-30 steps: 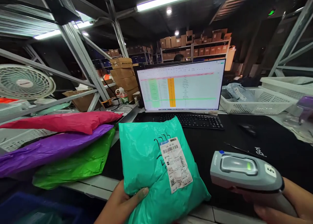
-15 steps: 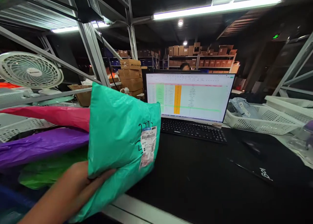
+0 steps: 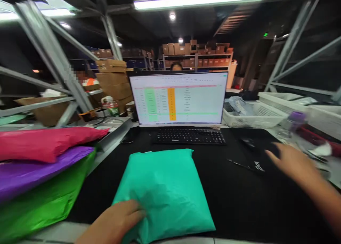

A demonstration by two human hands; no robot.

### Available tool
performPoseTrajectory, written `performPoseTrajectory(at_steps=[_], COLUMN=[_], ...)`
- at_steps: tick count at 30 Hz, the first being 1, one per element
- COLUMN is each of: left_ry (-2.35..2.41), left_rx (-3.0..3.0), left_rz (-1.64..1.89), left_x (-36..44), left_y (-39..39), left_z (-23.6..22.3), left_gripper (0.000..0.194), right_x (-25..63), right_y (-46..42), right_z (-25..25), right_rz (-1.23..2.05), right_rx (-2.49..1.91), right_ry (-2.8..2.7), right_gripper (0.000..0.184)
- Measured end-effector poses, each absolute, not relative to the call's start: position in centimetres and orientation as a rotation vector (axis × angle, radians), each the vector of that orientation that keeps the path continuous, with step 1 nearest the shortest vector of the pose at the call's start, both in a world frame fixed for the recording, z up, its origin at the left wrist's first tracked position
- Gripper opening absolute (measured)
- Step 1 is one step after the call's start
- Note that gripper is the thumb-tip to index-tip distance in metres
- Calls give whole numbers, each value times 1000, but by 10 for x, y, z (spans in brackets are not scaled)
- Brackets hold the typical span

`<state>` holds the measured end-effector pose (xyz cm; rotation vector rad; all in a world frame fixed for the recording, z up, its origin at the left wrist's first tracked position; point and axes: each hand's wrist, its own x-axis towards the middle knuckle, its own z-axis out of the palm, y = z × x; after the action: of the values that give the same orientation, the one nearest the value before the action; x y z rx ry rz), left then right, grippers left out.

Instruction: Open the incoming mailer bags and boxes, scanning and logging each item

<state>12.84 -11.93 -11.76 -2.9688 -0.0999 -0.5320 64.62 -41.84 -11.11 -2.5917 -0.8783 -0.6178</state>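
A teal plastic mailer bag (image 3: 170,187) lies on the black desk mat in front of me, its blank side up and no label showing. My left hand (image 3: 119,215) grips it at the near left corner, fingers closed on the plastic. Over the right side of the mat hovers my right hand (image 3: 291,160), holding nothing, thumb apart from the slightly blurred fingers. Just left of that hand are a computer mouse (image 3: 247,142) and a thin dark pen-like stick (image 3: 241,164).
Behind the bag stand a keyboard (image 3: 189,135) and a monitor (image 3: 183,98) with a spreadsheet. Pink (image 3: 53,141), purple (image 3: 45,169) and green mailer bags (image 3: 50,205) are stacked at left. White baskets (image 3: 250,119) stand at right. A person (image 3: 176,66) is behind the monitor.
The teal bag has come down from mid-air onto the mat and been turned label side out of sight. My right hand has entered at the right. The view has swung right.
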Motion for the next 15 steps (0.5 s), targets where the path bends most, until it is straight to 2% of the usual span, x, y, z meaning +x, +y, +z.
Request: performPoseTrajectory(at_steps=[1, 4, 9, 13, 15], left_ry=[-74, -22, 37, 75, 39], left_rx=[-2979, -2948, -2726, -2822, -2889], left_rz=[-619, -800, -931, -984, -987], left_x=[128, 144, 179, 183, 182], left_y=[-113, -91, -74, -78, -81], left_z=[-115, -109, -127, -143, -147], left_gripper=[51, 38, 38, 27, 29], right_x=[656, 691, 727, 754, 777], right_y=[-413, -388, -363, -359, -357], right_z=[-114, -126, -158, -195, -214], right_rz=[-471, -374, -384, -400, -444], right_rx=[-2597, -2575, -2477, -2356, -2267], right_ry=[-937, -984, -1042, -1157, -1190], right_gripper=[59, 54, 59, 64, 63])
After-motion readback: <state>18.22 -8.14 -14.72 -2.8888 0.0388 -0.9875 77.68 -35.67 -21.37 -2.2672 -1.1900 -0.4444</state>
